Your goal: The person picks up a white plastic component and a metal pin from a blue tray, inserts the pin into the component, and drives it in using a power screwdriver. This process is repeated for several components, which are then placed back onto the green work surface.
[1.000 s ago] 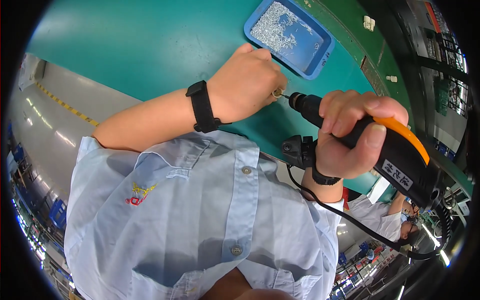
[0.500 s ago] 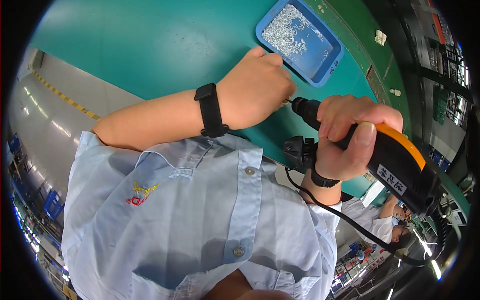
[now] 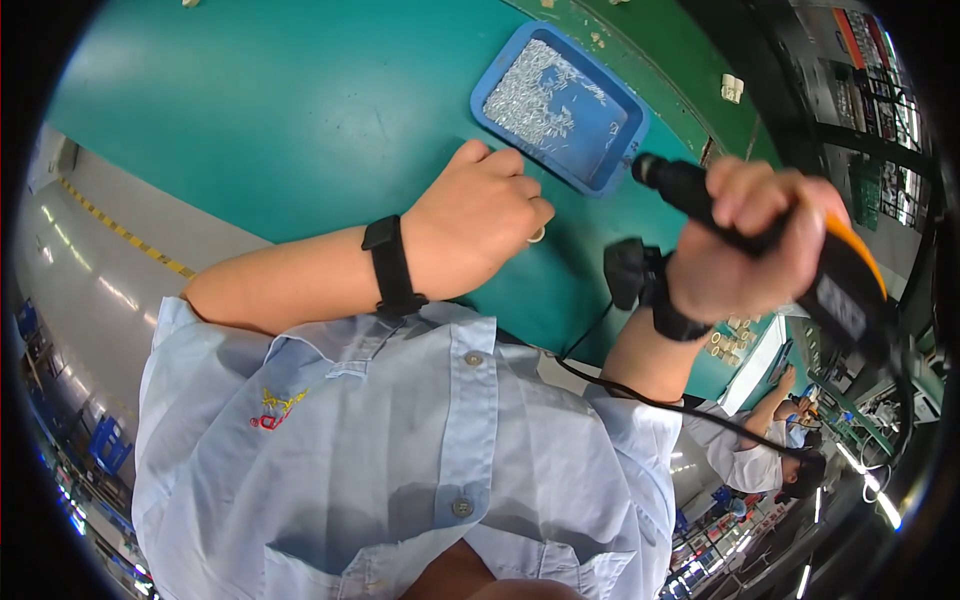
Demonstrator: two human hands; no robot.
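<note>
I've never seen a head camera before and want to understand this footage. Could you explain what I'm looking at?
There's no machine arm here, just a person's two bare hands. The camera sits on their head and looks down, so their own shirt fills the lower part; the wide lens bends straight edges. The left hand has its fingers curled around a small pale round part, mostly hidden. The right hand, slightly blurred, grips a black-and-orange power tool. On the green table, a blue tray holds many small silvery pieces. Another person shows at the lower right.
</note>
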